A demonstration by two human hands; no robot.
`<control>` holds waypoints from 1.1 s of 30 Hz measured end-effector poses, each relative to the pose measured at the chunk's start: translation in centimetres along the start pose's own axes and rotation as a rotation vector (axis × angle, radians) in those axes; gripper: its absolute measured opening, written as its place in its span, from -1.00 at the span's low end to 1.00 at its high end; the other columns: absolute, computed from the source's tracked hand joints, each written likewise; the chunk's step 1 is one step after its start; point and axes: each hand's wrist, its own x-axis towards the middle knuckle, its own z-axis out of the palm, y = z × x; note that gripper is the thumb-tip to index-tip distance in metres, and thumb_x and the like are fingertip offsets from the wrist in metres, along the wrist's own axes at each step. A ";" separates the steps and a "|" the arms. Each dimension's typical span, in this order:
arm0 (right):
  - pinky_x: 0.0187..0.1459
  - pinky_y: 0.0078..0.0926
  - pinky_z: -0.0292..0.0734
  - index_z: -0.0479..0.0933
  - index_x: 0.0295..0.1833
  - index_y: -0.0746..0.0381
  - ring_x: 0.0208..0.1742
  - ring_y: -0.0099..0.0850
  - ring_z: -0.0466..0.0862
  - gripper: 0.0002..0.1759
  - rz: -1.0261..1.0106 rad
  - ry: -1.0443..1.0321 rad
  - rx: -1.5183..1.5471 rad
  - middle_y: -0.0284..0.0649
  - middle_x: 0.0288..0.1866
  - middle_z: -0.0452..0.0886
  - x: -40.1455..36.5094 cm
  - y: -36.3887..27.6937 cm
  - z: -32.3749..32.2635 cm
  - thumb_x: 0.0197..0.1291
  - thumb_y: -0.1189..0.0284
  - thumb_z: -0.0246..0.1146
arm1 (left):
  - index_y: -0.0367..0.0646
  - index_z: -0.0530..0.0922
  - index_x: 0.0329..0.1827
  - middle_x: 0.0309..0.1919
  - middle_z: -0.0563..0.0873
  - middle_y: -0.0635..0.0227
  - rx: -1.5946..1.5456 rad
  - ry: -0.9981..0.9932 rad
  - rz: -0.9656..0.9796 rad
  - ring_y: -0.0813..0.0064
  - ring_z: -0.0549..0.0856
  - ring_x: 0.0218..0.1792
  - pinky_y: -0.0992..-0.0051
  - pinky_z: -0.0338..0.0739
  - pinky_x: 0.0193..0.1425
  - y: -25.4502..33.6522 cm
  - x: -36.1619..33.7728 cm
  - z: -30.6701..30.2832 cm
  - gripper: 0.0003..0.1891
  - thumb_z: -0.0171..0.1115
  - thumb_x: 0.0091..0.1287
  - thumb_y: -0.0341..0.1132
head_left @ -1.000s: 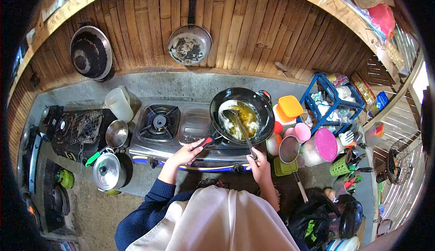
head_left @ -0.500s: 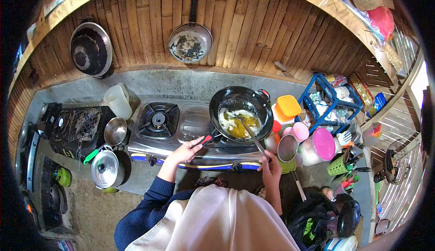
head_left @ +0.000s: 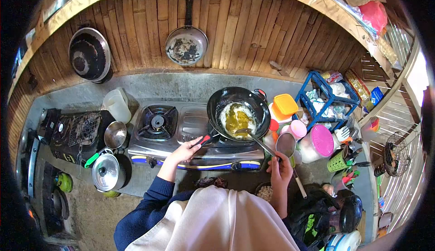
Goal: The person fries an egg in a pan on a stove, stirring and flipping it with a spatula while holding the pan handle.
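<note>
A black wok point(head_left: 217, 103) sits over the right side of the gas stove point(head_left: 188, 120). Inside it lies a pool of yellow liquid point(head_left: 238, 115) edged with white foam. My left hand point(head_left: 186, 151) is closed around the wok's red and black handle point(head_left: 205, 140). In my right hand point(head_left: 281, 169) is the handle of a metal spatula point(head_left: 263, 145), held at a slant. Its blade dips into the yellow liquid near the front of the wok, so its exact shape is partly hidden.
Right of the wok stand an orange-lidded container point(head_left: 285, 104), a pink-lidded tub point(head_left: 322, 141), a strainer point(head_left: 286, 145) and a blue rack point(head_left: 312, 88). A lidded pot point(head_left: 107, 172) and a small metal pot point(head_left: 115, 134) are at left. Pans point(head_left: 186, 46) hang on the wall.
My right hand has shifted right and slightly down, drawing the spatula's blade from the middle of the wok toward its front right. My left hand stays on the wok handle.
</note>
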 end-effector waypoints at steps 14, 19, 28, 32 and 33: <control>-0.53 -0.66 0.43 0.39 0.10 0.31 -0.58 -0.60 0.56 -0.66 0.021 -0.202 -0.062 -0.22 -0.41 0.60 3.0 2.6 4.1 0.19 0.49 0.14 | 0.33 0.24 0.33 -0.78 0.29 0.63 0.001 -0.001 -0.031 0.75 0.26 -0.78 0.67 0.20 -0.71 -0.4 0.4 -0.1 -0.55 -0.01 0.38 -0.15; -0.53 -0.66 0.48 0.33 0.16 0.31 -0.57 -0.59 0.53 -0.60 0.088 -0.233 -0.038 -0.22 -0.28 0.54 4.0 5.6 5.7 0.20 0.51 0.14 | 0.27 0.19 0.36 -0.80 0.25 0.63 -0.022 -0.007 -0.013 0.74 0.22 -0.81 0.65 0.16 -0.74 -0.6 0.4 0.0 -0.53 -0.03 0.39 -0.21; -0.53 -0.68 0.48 0.30 0.22 0.29 -0.58 -0.61 0.50 -0.56 0.046 -0.229 -0.045 -0.21 -0.18 0.54 4.4 8.0 6.1 0.20 0.55 0.13 | 0.26 0.21 0.36 -0.79 0.26 0.64 -0.006 0.001 -0.026 0.75 0.22 -0.81 0.67 0.14 -0.74 -0.3 0.3 0.0 -0.54 -0.02 0.39 -0.22; -0.55 -0.65 0.45 0.38 0.17 0.27 -0.63 -0.59 0.52 -0.59 0.058 -0.189 -0.061 -0.27 -0.51 0.54 3.6 6.7 5.0 0.18 0.49 0.17 | 0.26 0.21 0.35 -0.79 0.27 0.65 0.017 0.003 -0.026 0.76 0.22 -0.80 0.66 0.14 -0.73 -0.1 0.2 0.0 -0.54 -0.02 0.38 -0.22; -0.55 -0.65 0.46 0.39 0.15 0.28 -0.62 -0.60 0.52 -0.60 0.092 -0.180 -0.079 -0.27 -0.51 0.55 3.3 6.2 4.6 0.18 0.49 0.17 | 0.26 0.21 0.36 -0.79 0.27 0.65 0.025 0.006 -0.020 0.76 0.23 -0.80 0.66 0.14 -0.73 -0.1 0.2 0.0 -0.53 -0.02 0.38 -0.22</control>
